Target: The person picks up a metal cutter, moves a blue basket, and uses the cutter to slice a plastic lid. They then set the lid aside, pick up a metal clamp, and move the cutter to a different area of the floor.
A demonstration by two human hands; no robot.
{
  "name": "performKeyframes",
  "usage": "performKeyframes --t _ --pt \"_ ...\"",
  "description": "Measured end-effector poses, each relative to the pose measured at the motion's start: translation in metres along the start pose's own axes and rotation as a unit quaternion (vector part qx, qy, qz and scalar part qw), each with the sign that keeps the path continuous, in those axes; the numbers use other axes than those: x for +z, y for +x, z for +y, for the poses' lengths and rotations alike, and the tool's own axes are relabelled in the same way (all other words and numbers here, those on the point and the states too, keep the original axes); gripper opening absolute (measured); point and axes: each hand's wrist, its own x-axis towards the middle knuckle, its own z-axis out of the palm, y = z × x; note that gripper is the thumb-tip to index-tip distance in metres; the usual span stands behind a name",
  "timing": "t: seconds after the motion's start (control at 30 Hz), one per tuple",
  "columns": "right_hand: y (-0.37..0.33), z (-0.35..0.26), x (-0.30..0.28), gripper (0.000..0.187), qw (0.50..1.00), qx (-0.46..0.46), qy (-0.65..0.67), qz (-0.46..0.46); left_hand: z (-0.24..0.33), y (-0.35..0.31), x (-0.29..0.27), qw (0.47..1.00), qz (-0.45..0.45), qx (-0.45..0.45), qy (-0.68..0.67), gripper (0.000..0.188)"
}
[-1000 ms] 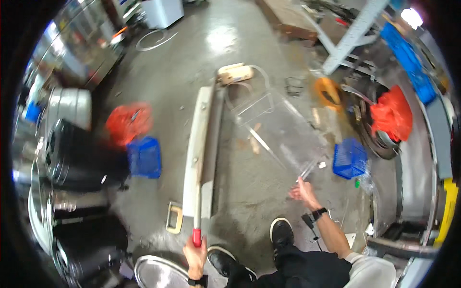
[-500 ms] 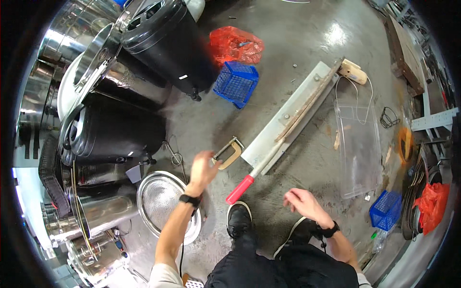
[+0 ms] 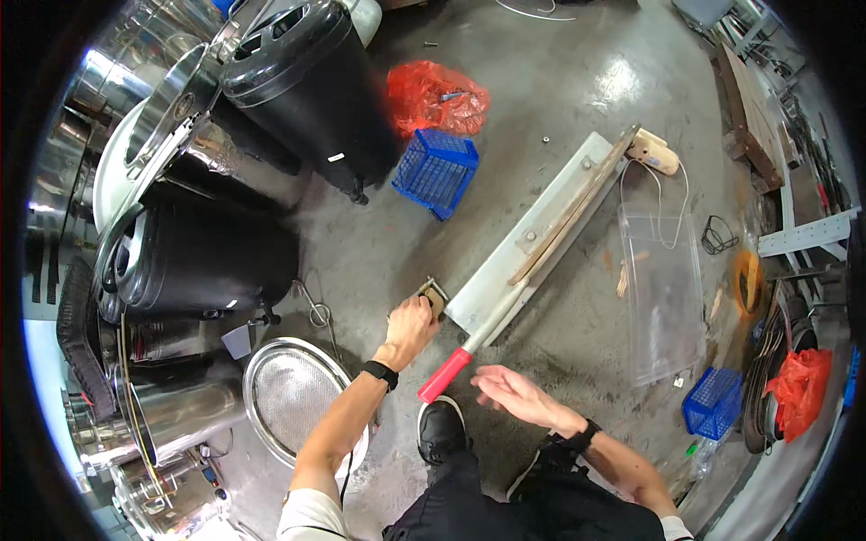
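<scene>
My left hand (image 3: 412, 327) has its fingers curled over a gold-coloured C-clamp (image 3: 435, 299) on the concrete floor, covering much of it. Just to the right lies a long metal plate (image 3: 505, 251) with bolts along it. A worn bar runs diagonally over the plate and joins a lever with a red grip (image 3: 446, 375). My right hand (image 3: 519, 397) hovers beside that grip, fingers apart and nothing in them. The red grip's end reaches close to my left shoe (image 3: 442, 431).
At left stand black lidded barrels (image 3: 316, 99) and steel pots, with a round mesh sieve (image 3: 293, 397) below. Blue baskets (image 3: 437, 171) and a red plastic bag (image 3: 437, 97) lie farther out. A clear plastic box (image 3: 663, 307) sits right of the plate, near a metal rack (image 3: 807, 233).
My left hand has moved forward and right onto the C-clamp and closed around it. My right hand has shifted left toward the red grip, its fingers extending. The view has tilted slightly.
</scene>
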Motion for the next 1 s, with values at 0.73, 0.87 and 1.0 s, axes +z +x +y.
performKeyframes --t 0.73,0.87,1.0 --pt "-0.075 0.069 -0.048 0.028 0.986 -0.041 0.108 0.120 0.053 -0.008 -0.025 0.798 0.009 -0.211 -0.565 0.027" --pt "-0.086 0.075 -0.059 0.036 0.984 -0.051 0.048 0.166 0.063 -0.013 0.013 0.808 0.013 -0.195 -0.556 0.026" --pt "-0.110 0.070 -0.093 0.050 0.983 0.017 -0.089 0.160 0.068 -0.017 0.046 0.853 0.020 -0.146 -0.501 0.024"
